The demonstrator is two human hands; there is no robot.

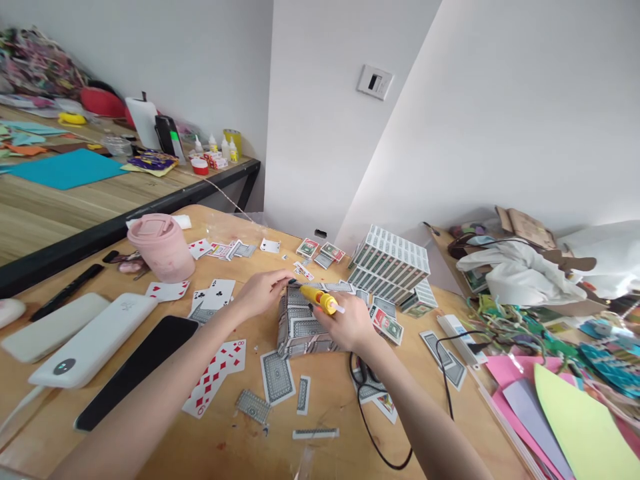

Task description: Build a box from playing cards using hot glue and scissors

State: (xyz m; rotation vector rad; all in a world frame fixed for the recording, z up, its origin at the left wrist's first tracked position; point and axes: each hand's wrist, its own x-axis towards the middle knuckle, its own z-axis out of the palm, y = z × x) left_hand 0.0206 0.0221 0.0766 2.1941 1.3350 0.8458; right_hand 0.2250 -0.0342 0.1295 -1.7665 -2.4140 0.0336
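A box covered in grey-backed playing cards (306,329) stands on the wooden table in front of me. My left hand (263,291) is closed, its fingertips pinched at the box's far left top corner. My right hand (350,320) grips a yellow hot glue gun (319,298), held over the top of the box with its nozzle end toward the left fingertips. Part of the box's right side is hidden behind my right hand. Loose and cut cards, such as a face-down card (277,378) and a narrow strip (316,433), lie nearer to me.
Stacked card boxes (393,260) stand behind on the right. At the left are a pink cup (163,248), a white power bank (95,340) and a black phone (137,370). A black cable (370,437) loops under my right forearm toward a power strip (461,340).
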